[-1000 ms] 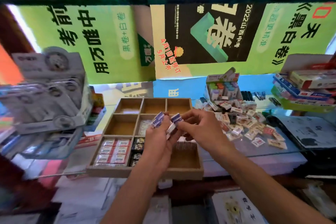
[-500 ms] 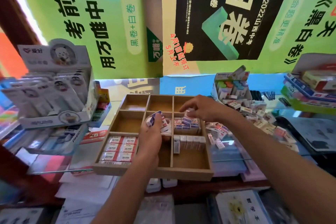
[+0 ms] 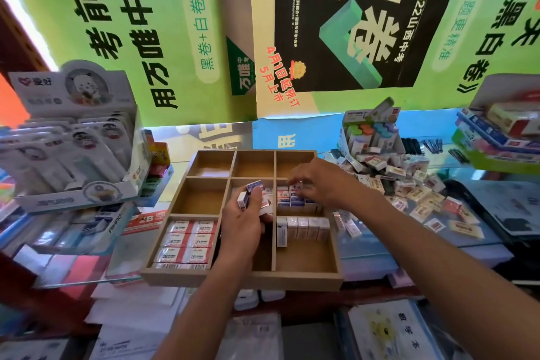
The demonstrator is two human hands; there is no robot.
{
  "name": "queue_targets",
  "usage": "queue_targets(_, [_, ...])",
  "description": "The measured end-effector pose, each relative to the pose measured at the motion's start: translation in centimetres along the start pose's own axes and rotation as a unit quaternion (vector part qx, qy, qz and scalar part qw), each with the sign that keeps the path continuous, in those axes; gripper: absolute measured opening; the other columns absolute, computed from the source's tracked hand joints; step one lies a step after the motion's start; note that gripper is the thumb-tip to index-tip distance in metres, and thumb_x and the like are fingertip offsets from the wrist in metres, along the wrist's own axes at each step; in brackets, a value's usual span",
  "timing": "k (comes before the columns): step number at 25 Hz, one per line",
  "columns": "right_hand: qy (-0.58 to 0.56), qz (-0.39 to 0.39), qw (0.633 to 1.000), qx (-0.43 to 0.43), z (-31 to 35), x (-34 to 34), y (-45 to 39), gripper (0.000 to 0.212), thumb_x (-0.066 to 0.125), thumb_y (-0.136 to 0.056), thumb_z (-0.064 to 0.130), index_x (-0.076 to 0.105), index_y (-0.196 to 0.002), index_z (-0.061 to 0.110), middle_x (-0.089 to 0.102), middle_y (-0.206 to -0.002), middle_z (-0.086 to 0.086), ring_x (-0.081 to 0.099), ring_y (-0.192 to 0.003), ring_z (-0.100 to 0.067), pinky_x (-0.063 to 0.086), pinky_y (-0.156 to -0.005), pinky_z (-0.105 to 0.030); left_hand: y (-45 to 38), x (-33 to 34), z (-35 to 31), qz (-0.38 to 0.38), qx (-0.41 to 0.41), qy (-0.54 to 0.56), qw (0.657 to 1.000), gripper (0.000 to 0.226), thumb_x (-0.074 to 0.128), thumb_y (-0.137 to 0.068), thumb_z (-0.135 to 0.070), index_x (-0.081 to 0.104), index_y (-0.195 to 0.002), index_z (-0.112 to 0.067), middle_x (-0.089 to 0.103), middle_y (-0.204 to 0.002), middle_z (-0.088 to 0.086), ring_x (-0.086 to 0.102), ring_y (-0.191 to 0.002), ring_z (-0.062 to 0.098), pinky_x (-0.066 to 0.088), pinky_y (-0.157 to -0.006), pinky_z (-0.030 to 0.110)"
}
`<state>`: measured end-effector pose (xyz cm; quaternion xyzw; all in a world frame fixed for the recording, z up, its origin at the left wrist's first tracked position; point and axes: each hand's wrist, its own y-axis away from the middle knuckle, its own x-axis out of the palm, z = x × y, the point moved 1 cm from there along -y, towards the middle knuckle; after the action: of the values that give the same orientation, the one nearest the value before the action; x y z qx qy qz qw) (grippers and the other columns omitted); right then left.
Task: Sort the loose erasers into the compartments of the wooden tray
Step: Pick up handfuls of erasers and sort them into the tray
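The tray [image 3: 204,275] sits at the table's near edge, part filled. Red 2B erasers [image 3: 187,240] pack its near-left compartment, a row of white ones [image 3: 304,228] stands in the near-right one, and blue-and-white ones [image 3: 285,199] stand in the middle-right one. The left hand [image 3: 242,222] hovers over the tray's middle, its fingers [image 3: 257,193] curled round a small bunch of erasers [image 3: 248,193]. The right hand [image 3: 318,181] reaches into the middle-right compartment, fingers narrowed on an eraser there; whether it is pinched or only touched is hard to tell. The loose pile [image 3: 409,184] lies on the table just right of the tray, toward the far edge.

The risks, as I judge them: the left hand's bunch is loosely stacked and could spill into the wrong compartment if the grip shifts. Pushing one more eraser into the standing row could topple its neighbours. The tray overhangs near the table's edge, so a hard press on its near rim might tip it.
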<state>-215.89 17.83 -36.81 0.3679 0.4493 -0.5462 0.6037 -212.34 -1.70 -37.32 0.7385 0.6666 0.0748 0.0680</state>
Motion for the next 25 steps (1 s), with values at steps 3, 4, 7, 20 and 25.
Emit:
queue_targets(3, [0.101, 0.016, 0.994, -0.027, 0.3, -0.1, 0.5, 0.027, 0.063, -0.094, 0.035, 0.068, -0.12, 0.034, 0.058, -0.137, 0.011, 0.047, -0.117, -0.018, 0.044, -0.094, -0.039, -0.1, 0.0, 0.2, 0.007, 0.009, -0.01, 1.0, 0.028, 0.048, -0.101, -0.039, 0.058, -0.121, -0.022, 0.07, -0.098, 0.007, 0.068, -0.062, 0.002, 0.047, -0.048, 0.013])
queue_targets(4, [0.163, 0.022, 0.986, -0.038, 0.5, 0.0, 0.7, 0.026, 0.059, -0.096, 0.038, 0.068, -0.12, 0.036, 0.05, -0.146, 0.011, 0.044, -0.122, -0.019, 0.041, -0.097, -0.04, -0.1, 0.0, 0.2, 0.006, 0.011, -0.012, 1.0, 0.029, 0.048, -0.101, -0.04, 0.057, -0.123, -0.023, 0.07, -0.099, 0.007, 0.068, -0.063, 0.003, 0.047, -0.048, 0.013])
queue_targets(7, [0.187, -0.031, 0.982, -0.019, 1.1, 0.3, 1.3, 0.027, 0.054, -0.098, 0.04, 0.068, -0.121, 0.033, 0.039, -0.154, 0.005, 0.039, -0.132, -0.023, 0.035, -0.105, -0.044, -0.1, 0.1, -0.2, 0.009, 0.011, -0.017, 1.0, 0.029, 0.049, -0.1, -0.041, 0.056, -0.124, -0.027, 0.071, -0.1, 0.004, 0.068, -0.066, 0.006, 0.047, -0.048, 0.014])
queue_targets(20, [-0.669, -0.136, 0.697, 0.218, 0.9, -1.7, 4.7, 0.013, 0.067, -0.091, 0.012, 0.063, -0.102, 0.006, 0.072, -0.082, -0.016, 0.068, -0.06, -0.02, 0.056, -0.05, -0.027, -1.8, 2.0, -1.4, 0.124, -0.065, 0.087, 0.986, 0.038, 0.031, -0.1, -0.025, 0.061, -0.117, -0.008, 0.053, -0.077, 0.005, 0.044, -0.061, 0.012, 0.033, -0.052, 0.026])
queue_targets(25, [-0.692, -0.121, 0.666, 0.252, -0.5, -1.9, 6.0, 0.012, 0.057, -0.098, 0.01, 0.06, -0.109, 0.013, 0.068, -0.085, -0.014, 0.071, -0.062, -0.028, 0.058, -0.049, -0.031, -3.1, 2.8, -2.2, 0.076, 0.007, -0.093, 0.993, 0.023, 0.061, -0.095, -0.015, 0.061, -0.117, -0.021, 0.067, -0.109, 0.004, 0.065, -0.094, 0.017, 0.051, -0.07, 0.027])
